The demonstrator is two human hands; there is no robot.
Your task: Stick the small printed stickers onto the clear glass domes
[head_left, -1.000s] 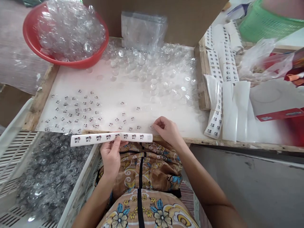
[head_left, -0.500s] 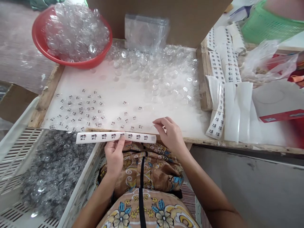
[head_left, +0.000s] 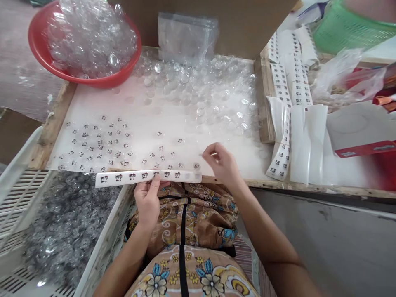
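My left hand pinches a white strip of panda stickers along the front edge of the white board. The right end of the strip has blank squares. Over the board, right of the strip, my right hand is closed in a pinch; what its fingertips hold, if anything, is too small to make out. A panda sticker shows near the strip's right end. Clear discs with panda stickers are spread over the left of the board, with several more in the middle. Plain clear discs cover its back.
A red basin heaped with clear discs stands at the back left. White crates with many discs are below left. Bundled sticker strips lie at the right beyond a wooden bar. A green basket stands back right.
One more square at the strip's right end is blank. A panda sticker now appears between the strip's end and my right hand, whose fingers have closed tighter. The view has shifted slightly.
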